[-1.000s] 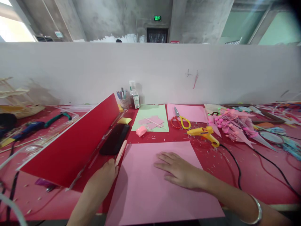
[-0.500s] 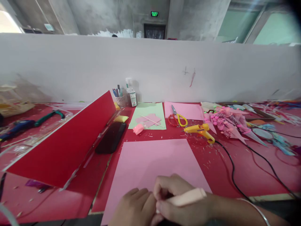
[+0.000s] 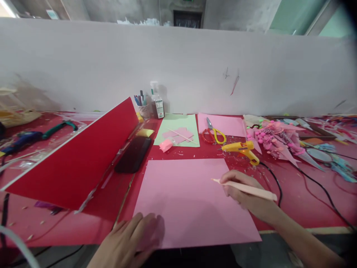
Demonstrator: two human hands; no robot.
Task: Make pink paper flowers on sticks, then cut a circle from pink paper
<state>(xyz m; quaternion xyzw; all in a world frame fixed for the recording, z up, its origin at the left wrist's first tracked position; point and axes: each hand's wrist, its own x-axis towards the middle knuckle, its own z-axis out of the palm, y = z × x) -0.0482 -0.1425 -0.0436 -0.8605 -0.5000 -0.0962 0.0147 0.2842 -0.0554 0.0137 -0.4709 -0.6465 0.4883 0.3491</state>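
Observation:
A large sheet of pink paper [image 3: 184, 197] lies flat on the red table in front of me. My right hand [image 3: 242, 191] is closed round a thick, pale pink pen [image 3: 252, 190]. The slim tip points left, over the upper right part of the sheet; whether it touches the paper I cannot tell. At the sheet's lower left corner my left hand [image 3: 128, 238] rests with fingers stretched out, holding nothing, its thumb partly out of sight below them.
Beyond the sheet are red-and-yellow scissors [image 3: 214, 134], a yellow glue gun [image 3: 241, 149] with a black cord, and a pale green sheet [image 3: 164, 128] bearing pink scraps. A black phone [image 3: 133, 154] and a red upright board [image 3: 80, 160] stand left. Pink crafted pieces [image 3: 275, 139] lie right.
My hands, close together at the sheet's near edge before, have moved apart. The right carried the pen up and right; the left went to the lower left corner. The view has tilted down.

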